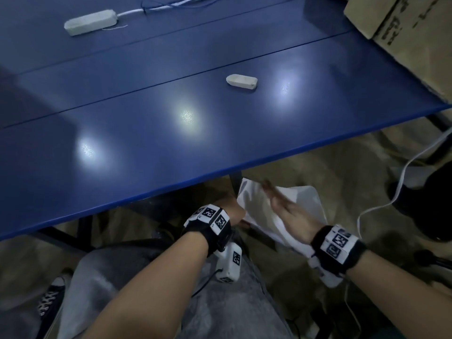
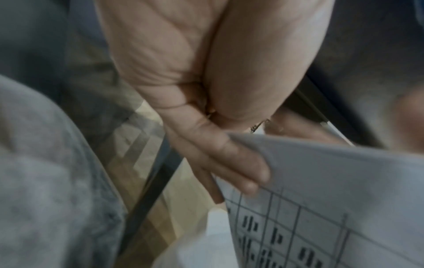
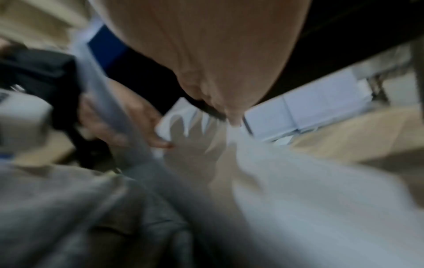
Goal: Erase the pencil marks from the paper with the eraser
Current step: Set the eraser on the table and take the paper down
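From the head view I see both hands held below the near edge of the blue tabletop (image 1: 220,133), with a white sheet of paper (image 1: 254,204) between them. My left hand (image 1: 233,211) is at the sheet's near-left corner; the head view hides its fingers behind the wrist strap, but the left wrist view shows the fingers (image 2: 229,159) curled over the paper's edge, gripping it, and also a printed grid with dark marks on the sheet (image 2: 321,217) that the head view does not reveal. My right hand (image 1: 286,211) lies on the sheet with straight, relaxed fingers, flat on top and holding nothing. The right wrist view is heavily blurred; in it I can only make out the hand's shadow on the white sheet (image 3: 298,199) and the left hand's fingers (image 3: 137,125) at its edge. Only the head view shows the eraser (image 1: 241,81), lying on the tabletop well beyond both hands, and a longer white block (image 1: 90,22) with a cord farther off to the left.
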A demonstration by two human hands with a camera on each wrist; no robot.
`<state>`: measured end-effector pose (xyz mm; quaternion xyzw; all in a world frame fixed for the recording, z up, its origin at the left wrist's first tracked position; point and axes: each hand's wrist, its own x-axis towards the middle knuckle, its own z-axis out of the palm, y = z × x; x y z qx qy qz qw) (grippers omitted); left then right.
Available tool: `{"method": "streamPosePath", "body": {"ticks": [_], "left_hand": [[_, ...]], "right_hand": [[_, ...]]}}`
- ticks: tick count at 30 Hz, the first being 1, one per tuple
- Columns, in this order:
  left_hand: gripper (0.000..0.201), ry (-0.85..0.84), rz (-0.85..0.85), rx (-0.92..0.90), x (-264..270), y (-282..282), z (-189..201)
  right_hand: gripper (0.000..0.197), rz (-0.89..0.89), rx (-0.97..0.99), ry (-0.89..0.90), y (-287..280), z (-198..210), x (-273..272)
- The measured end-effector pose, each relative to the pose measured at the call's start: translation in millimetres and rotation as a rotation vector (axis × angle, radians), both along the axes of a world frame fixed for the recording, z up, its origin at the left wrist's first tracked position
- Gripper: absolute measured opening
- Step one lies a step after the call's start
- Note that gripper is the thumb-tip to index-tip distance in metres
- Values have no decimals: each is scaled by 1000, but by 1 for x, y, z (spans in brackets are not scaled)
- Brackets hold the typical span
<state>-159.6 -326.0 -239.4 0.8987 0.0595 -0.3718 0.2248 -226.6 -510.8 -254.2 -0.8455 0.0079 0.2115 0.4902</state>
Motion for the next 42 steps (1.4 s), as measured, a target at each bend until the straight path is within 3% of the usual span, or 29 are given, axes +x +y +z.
{"method": "streamPosePath", "body": {"ticks": [2,4,5,6,8,9,12,13,14,16,18,20,23,25,28,33,37,39,42], "left_hand": [[18,-20,-22,-12,-3,-6,-1],[25,-24,-51,-24,-6,-7,-1],[27,-21,-58,-42,-7,-5,-3],[28,-8,-68,-41,-7,-3,-4],[29,-13,-81,-28,-9,1,-5],[31,-26,-82,-23,-10,2,-4],[39,-66,-90,-5,-11,9,5],[41,-87,-94,14,-14,16,10],[43,-103,-95,15,-17,22,16],[40,-150,-76,-21,-20,37,25],[37,-184,-27,-76,-28,52,39],[36,-214,16,-101,-36,69,57],[31,-337,19,-121,-55,99,96],[29,-408,-8,-127,-71,122,127],[25,-456,-135,-115,-84,154,181],[31,-369,-219,-61,-99,212,266],[27,-423,35,-228,-96,249,301],[26,-529,150,-236,-60,260,308],[31,-607,232,-151,18,267,299]], "right_hand": [[41,94,202,-10,25,-4,-2],[71,272,122,-6,36,-28,-5],[83,251,51,-1,27,-48,-4],[81,208,-32,72,19,-61,-5],[50,146,-192,194,2,-85,-9],[47,121,-369,147,-4,-106,-8],[92,-12,-550,339,-37,-118,-5],[103,-120,-508,346,-45,-105,2],[99,-269,-390,337,-52,-93,8],[56,-514,-101,320,-64,-71,16],[26,-627,10,248,-67,-50,16],[16,-602,2,124,-59,-23,10],[24,-506,-5,-73,-44,29,-5],[26,-440,15,-163,-38,63,-13],[12,-250,-38,-271,-18,121,-19],[31,63,-135,-203,33,236,-26],[29,-23,2,-302,57,293,-3],[28,-118,58,-383,78,307,39],[30,-183,-31,-417,103,296,131]]}}
